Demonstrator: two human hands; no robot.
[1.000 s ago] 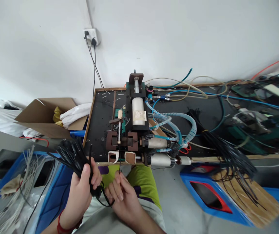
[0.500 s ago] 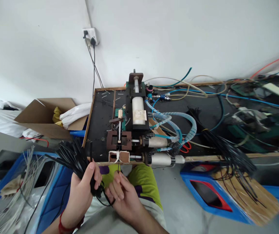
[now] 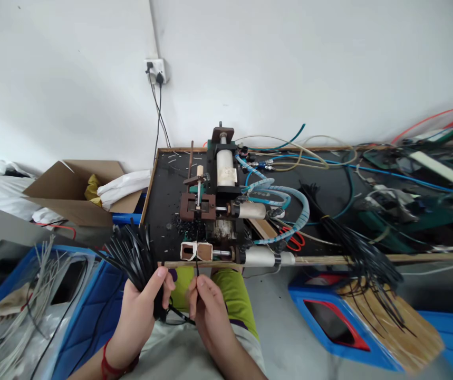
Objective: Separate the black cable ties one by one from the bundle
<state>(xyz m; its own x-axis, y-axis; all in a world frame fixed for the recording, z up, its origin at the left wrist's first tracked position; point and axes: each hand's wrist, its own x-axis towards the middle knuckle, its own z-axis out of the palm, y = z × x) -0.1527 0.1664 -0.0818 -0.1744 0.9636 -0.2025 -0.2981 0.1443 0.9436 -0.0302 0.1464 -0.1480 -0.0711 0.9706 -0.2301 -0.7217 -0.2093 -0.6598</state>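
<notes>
Left hand: fingers closed round a fanned bundle of thin black cables, ends sticking out beyond them. Right hand: fingers pinching one thin black cable, which runs straight ahead of them to where two brown, white-edged clamp pads meet. Farther ahead of those fingers: white-cylinder pneumatic machine on black-topped, wood-edged counter. Left of left fingers: blue plastic crate, white wires inside.

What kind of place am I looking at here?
Probably a small factory or workshop where cables are handled. A machine with light blue hoses stands on a black-topped bench, a bundle of black cables hangs over its edge, and the left hand grips another bunch.
</notes>
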